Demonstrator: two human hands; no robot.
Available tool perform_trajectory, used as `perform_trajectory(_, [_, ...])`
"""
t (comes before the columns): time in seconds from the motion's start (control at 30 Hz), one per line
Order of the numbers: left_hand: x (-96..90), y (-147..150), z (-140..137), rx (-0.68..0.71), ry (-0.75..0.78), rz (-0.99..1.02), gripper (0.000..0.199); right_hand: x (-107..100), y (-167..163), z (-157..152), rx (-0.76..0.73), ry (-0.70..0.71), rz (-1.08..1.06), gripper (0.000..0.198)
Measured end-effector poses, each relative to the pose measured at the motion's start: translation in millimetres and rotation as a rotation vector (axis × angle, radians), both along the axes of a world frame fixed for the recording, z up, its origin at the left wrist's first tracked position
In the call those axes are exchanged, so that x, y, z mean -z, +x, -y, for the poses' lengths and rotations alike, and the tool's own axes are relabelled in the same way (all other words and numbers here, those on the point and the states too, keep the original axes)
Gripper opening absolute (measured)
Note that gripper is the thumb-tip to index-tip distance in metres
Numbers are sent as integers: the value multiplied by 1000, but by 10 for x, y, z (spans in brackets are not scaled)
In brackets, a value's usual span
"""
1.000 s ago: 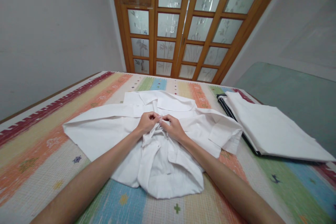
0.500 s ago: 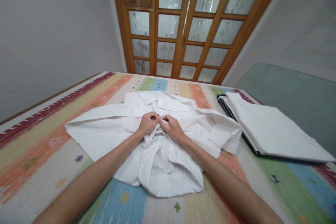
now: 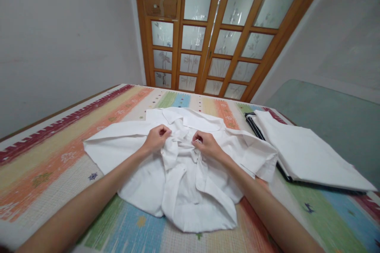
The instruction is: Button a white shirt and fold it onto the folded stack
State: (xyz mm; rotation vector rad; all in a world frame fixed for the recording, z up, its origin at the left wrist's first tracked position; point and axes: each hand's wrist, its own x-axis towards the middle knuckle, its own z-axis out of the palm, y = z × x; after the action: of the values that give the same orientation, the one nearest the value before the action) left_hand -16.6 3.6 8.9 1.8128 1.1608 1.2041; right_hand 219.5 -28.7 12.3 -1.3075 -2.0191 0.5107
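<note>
A white shirt (image 3: 181, 189) lies spread on the patterned cloth, its collar (image 3: 202, 119) toward the far side and its hem bunched toward me. My left hand (image 3: 158, 138) pinches the shirt's fabric left of the middle, fingers closed. To the right, my right hand (image 3: 205, 142) pinches another bit of the front, also closed. Between the two hands the fabric is gathered in creases. The sleeves stretch out to both sides. Exactly which edges the fingertips hold is too small to make out.
The striped, colourful cloth (image 3: 118, 233) covers the surface under the shirt. At the right lies a folded stack of white fabric (image 3: 311, 158) with dark, striped fabric beneath. A greenish panel (image 3: 326, 106) stands behind it. Wooden glass-paned doors (image 3: 204, 47) are at the back.
My hands, close together at the shirt's middle before, have moved apart, the left to the left and the right to the right, drawing the fabric out between them. The view has shifted slightly.
</note>
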Motion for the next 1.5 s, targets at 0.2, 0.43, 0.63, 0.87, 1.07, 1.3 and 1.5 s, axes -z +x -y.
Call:
perform_trajectory(0.2, [-231, -268, 233, 240, -48, -46, 28, -164, 87, 3, 38, -71, 254, 21])
perform_trajectory(0.43, [-440, -85, 277, 403, 19, -77, 26, -128, -218, -176, 85, 145, 431, 13])
perform_trajectory(0.63, [-406, -250, 155, 171, 99, -219, 20, -221, -30, -322, 173, 147, 490, 28])
perform_trajectory(0.87, [-457, -396, -151, 56, 134, -491, 16, -293, -26, -246, -6, 82, 169, 33])
perform_trajectory(1.07, [-648, 30, -37, 242, 266, -490, 17, -303, -118, -178, -13, -62, -2, 25])
perform_trajectory(1.3, [-481, 446, -33, 339, 201, -387, 20, -280, -132, -159, 32, -19, 104, 23])
perform_trajectory(1.5, [-162, 452, -108, 206, 63, -173, 17, -207, -169, -160, 115, 53, 147, 21])
